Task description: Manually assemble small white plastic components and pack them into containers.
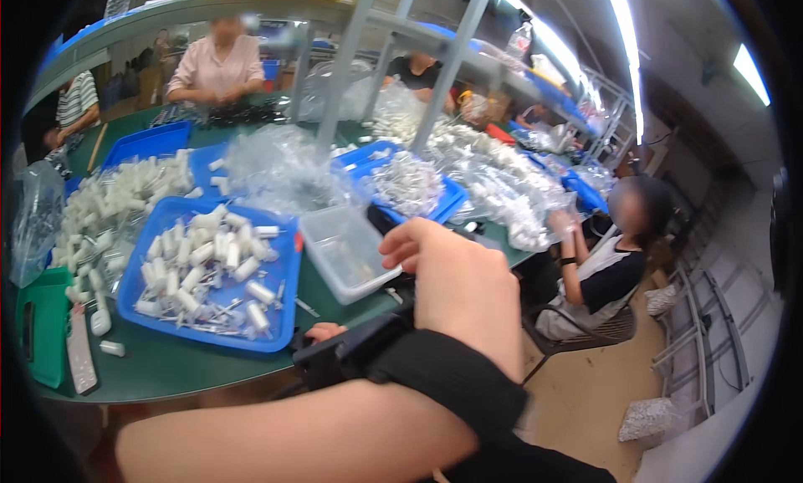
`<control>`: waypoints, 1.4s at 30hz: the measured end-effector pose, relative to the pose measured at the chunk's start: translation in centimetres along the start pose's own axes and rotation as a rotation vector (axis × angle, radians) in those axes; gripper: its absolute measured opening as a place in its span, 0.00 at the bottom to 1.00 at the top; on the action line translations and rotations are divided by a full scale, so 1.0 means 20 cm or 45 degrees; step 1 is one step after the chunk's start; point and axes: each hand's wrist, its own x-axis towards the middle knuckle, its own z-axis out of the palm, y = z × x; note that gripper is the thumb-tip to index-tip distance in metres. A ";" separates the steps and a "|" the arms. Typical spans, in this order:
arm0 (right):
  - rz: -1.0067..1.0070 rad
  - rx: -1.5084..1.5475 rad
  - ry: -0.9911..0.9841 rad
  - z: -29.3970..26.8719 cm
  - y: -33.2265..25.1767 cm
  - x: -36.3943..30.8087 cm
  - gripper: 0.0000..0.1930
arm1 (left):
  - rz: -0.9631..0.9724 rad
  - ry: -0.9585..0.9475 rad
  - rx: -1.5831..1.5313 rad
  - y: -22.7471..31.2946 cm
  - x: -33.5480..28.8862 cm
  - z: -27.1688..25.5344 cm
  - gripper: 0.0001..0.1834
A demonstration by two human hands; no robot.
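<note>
My left hand (456,278) is raised over the table's front edge, the forearm coming in from the lower left. Its fingers are loosely bent toward the left, slightly apart, with nothing visible in them. They hover beside the right rim of a clear plastic box (322,253). A black strap (447,383) with a dark device circles that wrist. Behind it, a few fingertips of my right hand (324,332) show near the table edge; the rest is hidden, and what they hold cannot be seen. Left of the box lies a blue tray (288,303) of white plastic cylinders and thin metal pins.
More white cylinders (125,190) are heaped at left, near a green tray (54,316) and a pale remote-like strip (81,353). Clear bags (280,169) and a blue tray of small parts (452,200) lie farther back. Metal posts (343,73) rise mid-table. A seated person (598,270) works at right; others sit across.
</note>
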 end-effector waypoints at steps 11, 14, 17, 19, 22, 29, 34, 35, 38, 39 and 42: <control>0.186 0.207 0.011 -0.64 -0.19 -0.59 0.05 | -0.399 -1.321 3.148 0.19 -0.33 1.42 0.05; 0.202 0.155 0.057 -0.52 -0.30 -0.77 0.05 | -0.495 -1.228 3.156 0.31 -0.21 1.49 0.05; 0.168 0.230 0.045 -0.54 -0.37 -0.77 0.05 | -0.434 -1.394 3.363 0.32 -0.21 1.42 0.05; 0.128 0.296 0.046 -0.55 -0.44 -0.74 0.06 | -0.480 -1.380 3.327 0.32 -0.23 1.40 0.05; 0.128 0.358 0.013 -0.51 -0.42 -0.75 0.07 | -0.397 -1.389 3.397 0.34 -0.21 1.41 0.06; 0.181 0.350 -0.048 -0.46 -0.37 -0.78 0.11 | 0.269 -0.824 0.699 0.13 -0.11 0.24 0.09; 0.147 0.322 -0.023 -0.47 -0.35 -0.82 0.14 | 0.366 -0.409 -0.511 0.03 -0.24 0.08 0.16; 0.152 0.310 -0.002 -0.49 -0.33 -0.82 0.14 | 0.380 -0.283 -0.660 0.01 -0.30 0.22 0.18; 0.145 0.179 -0.120 -0.39 -0.26 -0.91 0.12 | 0.289 0.018 -1.079 -0.04 -0.48 0.51 0.20; 0.121 0.212 -0.029 -0.35 -0.28 -0.92 0.08 | 0.121 0.174 -1.054 -0.06 -0.55 0.58 0.19; 0.135 0.188 -0.013 -0.39 -0.28 -0.89 0.10 | -0.441 0.595 -1.058 -0.05 -0.71 0.70 0.16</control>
